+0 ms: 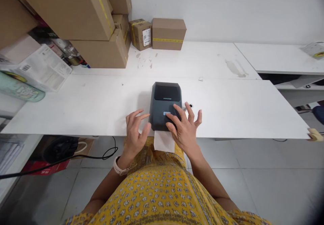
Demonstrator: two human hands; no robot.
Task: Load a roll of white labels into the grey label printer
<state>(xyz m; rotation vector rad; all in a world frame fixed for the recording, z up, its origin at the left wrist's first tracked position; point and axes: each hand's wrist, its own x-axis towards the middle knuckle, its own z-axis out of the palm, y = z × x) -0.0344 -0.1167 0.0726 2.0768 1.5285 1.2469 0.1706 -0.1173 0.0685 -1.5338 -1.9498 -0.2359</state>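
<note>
A dark grey label printer (pixel 162 122) sits at the front edge of the white table, with a black window on its top and a small light button (pixel 166 113) below it. White label paper (pixel 164 142) comes out of its front and hangs over the table edge. My right hand (pixel 186 128) lies over the printer's right side, fingers spread, the index fingertip at the button. At the printer's left side is my left hand (pixel 136 133), its fingers apart and holding nothing; a fingertip is close to the casing, and I cannot tell whether it touches.
Stacked cardboard boxes (pixel 98 52) fill the back left, with two smaller boxes (pixel 169 34) against the wall. At the left are a white carton (pixel 43 69) and a green cylinder (pixel 22 86). A black cable (pixel 88 156) hangs below the table (pixel 240 110).
</note>
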